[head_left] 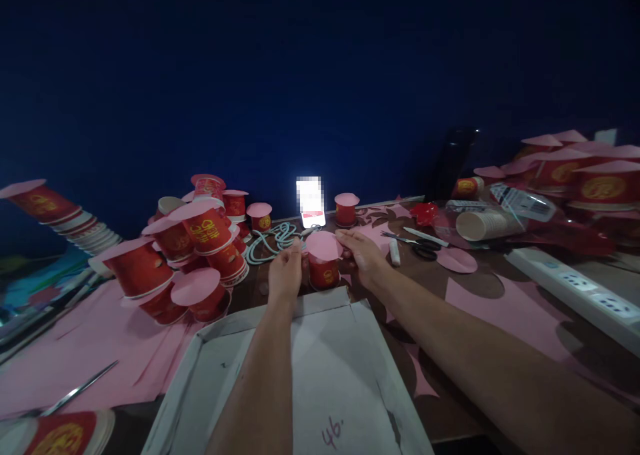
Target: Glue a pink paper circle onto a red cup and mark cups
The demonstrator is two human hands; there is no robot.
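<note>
Straight ahead, an upside-down red paper cup stands just beyond the white box, with a round pink paper disc on top. My left hand is closed at the disc's left edge, fingertips pressed together. On the opposite side, my right hand pinches the right edge between thumb and finger. Another red cup with a pink top stands behind. Right of my right hand lie a glue stick, scissors, a white pen and a loose pink disc.
A white cardboard box lies under my forearms. Stacked red cups with pink tops crowd the left, beside pink paper sheets. A lit phone and coiled cable are at the back. A power strip lies right.
</note>
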